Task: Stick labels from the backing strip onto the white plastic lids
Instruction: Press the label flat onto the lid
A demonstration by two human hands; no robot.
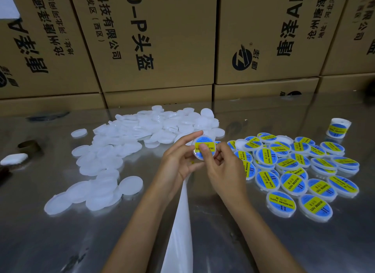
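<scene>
Above steel table (60, 242), both hands (178, 161) (223, 167) hold labelled lid (204, 148).

A heap of unlabelled lids (129, 142) is spread over the left half of the tabletop (50, 242), and the labelled lids (300, 171) are gathered on the right half. Between the two groups, one lid (204, 148) is held above the tabletop by the left hand (178, 163) and the right hand (223, 167). The backing strip (180, 228) is trailed from under the hands toward the near edge. A label roll (337, 128) is stood behind the labelled lids. Stacked cartons (162, 39) are ranged behind the tabletop.
</scene>
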